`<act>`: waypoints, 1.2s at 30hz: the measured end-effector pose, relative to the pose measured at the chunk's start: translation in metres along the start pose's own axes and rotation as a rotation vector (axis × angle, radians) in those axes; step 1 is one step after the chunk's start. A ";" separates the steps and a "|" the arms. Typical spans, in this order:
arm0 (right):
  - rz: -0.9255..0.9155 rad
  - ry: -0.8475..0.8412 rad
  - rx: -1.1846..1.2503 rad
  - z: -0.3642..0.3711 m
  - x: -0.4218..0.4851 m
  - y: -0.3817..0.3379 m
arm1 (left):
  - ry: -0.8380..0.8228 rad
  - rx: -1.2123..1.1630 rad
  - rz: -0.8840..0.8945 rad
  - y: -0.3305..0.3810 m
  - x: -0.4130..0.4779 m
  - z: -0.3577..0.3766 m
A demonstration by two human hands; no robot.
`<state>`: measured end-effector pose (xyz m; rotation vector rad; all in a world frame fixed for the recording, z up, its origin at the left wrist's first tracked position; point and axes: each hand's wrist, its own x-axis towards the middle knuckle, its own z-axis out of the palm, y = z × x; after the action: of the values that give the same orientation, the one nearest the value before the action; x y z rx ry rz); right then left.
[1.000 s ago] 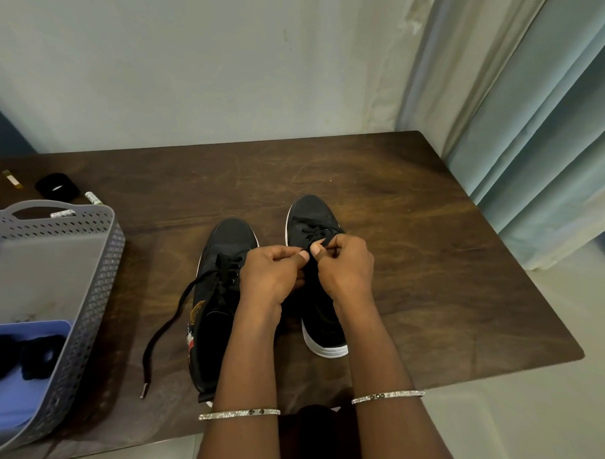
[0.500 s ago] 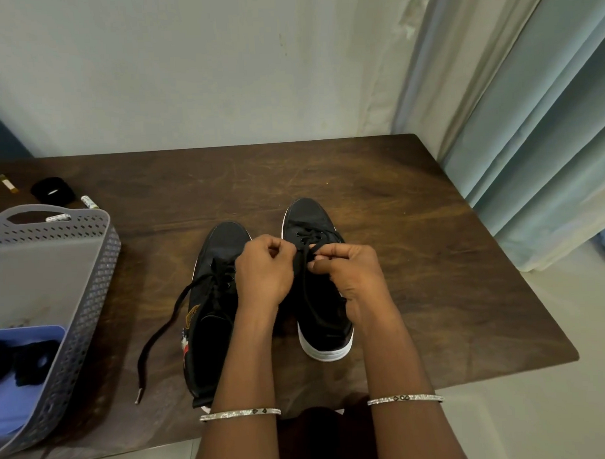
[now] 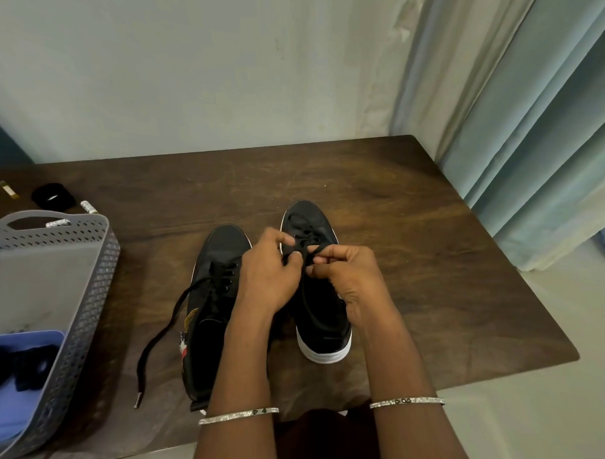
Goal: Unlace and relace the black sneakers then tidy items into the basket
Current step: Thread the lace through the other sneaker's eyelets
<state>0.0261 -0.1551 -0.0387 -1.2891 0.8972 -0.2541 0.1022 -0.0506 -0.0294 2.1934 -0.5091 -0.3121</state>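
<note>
Fingers (image 3: 290, 263) of left hand (image 3: 267, 282) and right hand (image 3: 352, 277) pinch the lace (image 3: 304, 247) atop the right black sneaker (image 3: 323, 318), shifted toeward since earlier; unlacing there judged barely begun.

Two sneakers stand side by side at the middle of the tabletop (image 3: 414, 225), toes pointing far. The left sneaker (image 3: 208, 335) sits nearer than the right sneaker (image 3: 323, 318). The left hand (image 3: 265, 278) and right hand (image 3: 354, 275) meet above the right sneaker's far half, pinching the right lace (image 3: 303, 244). A loose lace (image 3: 139, 376) trails from the left sneaker leftward and nearer across the tabletop. The basket (image 3: 91, 298) sits at the left edge, with an inner tray (image 3: 30, 336) in its near part. Behind the basket lie a round object (image 3: 53, 196) and a small tube (image 3: 88, 207). A curtain (image 3: 530, 118) hangs to the right.
</note>
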 end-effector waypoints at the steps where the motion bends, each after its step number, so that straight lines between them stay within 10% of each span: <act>1: 0.002 0.003 -0.007 0.000 0.000 0.000 | -0.016 0.059 0.008 -0.001 0.001 0.002; 8: 0.015 0.023 0.017 -0.002 0.001 0.001 | -0.067 0.152 0.084 -0.005 0.004 -0.001; 15: 0.018 -0.006 0.054 -0.004 0.001 0.000 | -0.092 -1.402 -0.165 0.012 -0.006 -0.033; 21: -0.003 -0.006 0.027 -0.003 0.001 0.000 | 0.014 -0.246 -0.128 -0.002 0.002 -0.009; 29: -0.011 0.000 0.029 -0.004 0.003 0.002 | -0.040 0.143 0.069 -0.011 0.004 -0.006; 31: -0.005 0.000 0.037 -0.004 0.003 0.002 | -0.050 -0.047 0.023 -0.005 0.004 -0.010; 36: -0.004 -0.028 0.066 -0.004 0.001 0.000 | -0.084 -1.381 -0.198 0.010 -0.006 -0.037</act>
<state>0.0239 -0.1590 -0.0395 -1.2302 0.8563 -0.2661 0.1085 -0.0280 0.0016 0.8747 -0.0266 -0.6227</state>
